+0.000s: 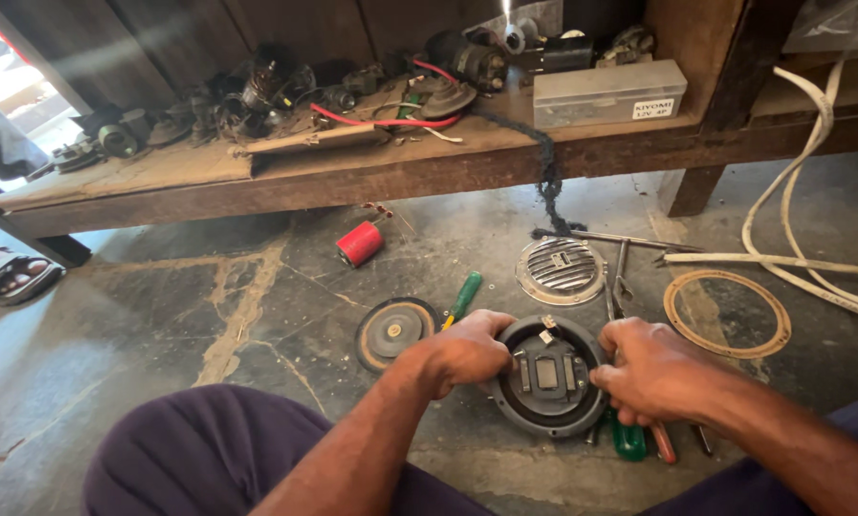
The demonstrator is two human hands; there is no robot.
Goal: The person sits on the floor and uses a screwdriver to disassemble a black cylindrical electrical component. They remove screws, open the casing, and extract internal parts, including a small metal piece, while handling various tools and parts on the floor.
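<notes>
Left hand (462, 352) and right hand (644, 368) each hold a closed grip on the round black housing (549, 377) on the floor (161, 315), ribbed grille (561, 270) at its twelve o'clock.

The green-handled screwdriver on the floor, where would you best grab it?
Probably by the green handle of the green-handled screwdriver, coming from above. It lies flat and clear of the left hand, while its tip end runs under that hand, beside the round black disc.

A red spool (359, 243), ribbed metal grille (561, 270) and ring gasket (726, 313) lay on the floor (161, 325); a grey plastic box (608, 94) sat on the shelf (352, 172)
</notes>
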